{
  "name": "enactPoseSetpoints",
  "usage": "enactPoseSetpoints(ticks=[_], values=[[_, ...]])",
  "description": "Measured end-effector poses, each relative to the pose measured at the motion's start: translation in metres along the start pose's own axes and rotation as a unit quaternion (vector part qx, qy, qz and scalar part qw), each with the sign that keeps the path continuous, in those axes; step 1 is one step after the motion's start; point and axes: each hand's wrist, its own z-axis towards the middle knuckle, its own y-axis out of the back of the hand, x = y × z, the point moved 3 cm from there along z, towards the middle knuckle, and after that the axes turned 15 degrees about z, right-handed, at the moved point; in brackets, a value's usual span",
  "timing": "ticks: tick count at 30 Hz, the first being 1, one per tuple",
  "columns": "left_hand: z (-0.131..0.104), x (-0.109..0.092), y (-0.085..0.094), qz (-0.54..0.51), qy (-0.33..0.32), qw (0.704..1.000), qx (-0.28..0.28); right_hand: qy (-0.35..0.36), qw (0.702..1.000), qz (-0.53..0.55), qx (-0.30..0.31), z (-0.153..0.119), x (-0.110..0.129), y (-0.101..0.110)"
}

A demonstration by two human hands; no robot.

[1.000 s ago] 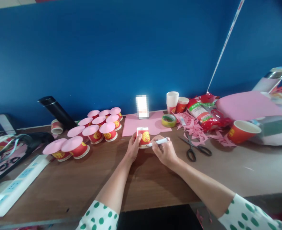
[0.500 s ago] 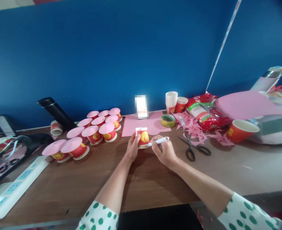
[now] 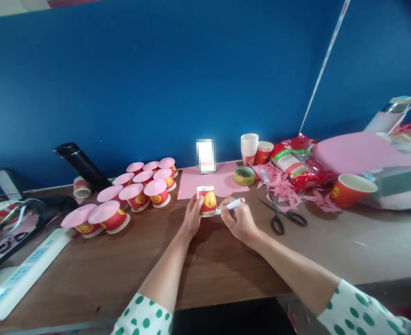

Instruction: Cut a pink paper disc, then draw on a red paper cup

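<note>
My left hand [image 3: 193, 216] is closed around the left side of a red paper cup [image 3: 208, 203] with a yellow emblem, held above the table. In my right hand [image 3: 239, 220] is a white marker [image 3: 231, 205], its tip at the lower right edge of the cup. Behind the cup lies a pink paper sheet [image 3: 190, 181], with a roll of green-yellow tape [image 3: 245, 175] on its right part. Several red cups topped with pink discs [image 3: 131, 190] stand in rows to the left.
Black-handled scissors [image 3: 283, 217] lie right of my right hand, near pink paper scraps [image 3: 282, 186]. Stacked cups [image 3: 249, 148], a red package [image 3: 292, 165] and a tilted cup [image 3: 353, 190] are farther right. At left are a black bottle [image 3: 82, 163] and a power strip [image 3: 31, 265].
The cup and the marker have shifted very slightly to the left. Both hands keep their hold, and the marker tip stays at the cup's lower edge.
</note>
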Motion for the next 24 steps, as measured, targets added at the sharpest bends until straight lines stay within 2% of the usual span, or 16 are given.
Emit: enactPoseSetpoints(ticks=[9, 18, 24], values=[[0.0011, -0.0003, 0.0002, 0.000, -0.010, 1.000, 0.008, -0.007, 0.999, -0.008, -0.031, -0.0002, -0.0042, 0.0017], [0.0004, -0.0010, -0.0007, -0.003, -0.011, 1.000, 0.013, -0.002, 0.999, 0.001, -0.036, -0.0011, -0.0039, 0.0031], [0.0013, -0.0004, 0.0002, -0.028, -0.001, 1.000, -0.005, 0.005, 0.999, -0.013, -0.032, -0.0001, -0.0034, 0.0029]])
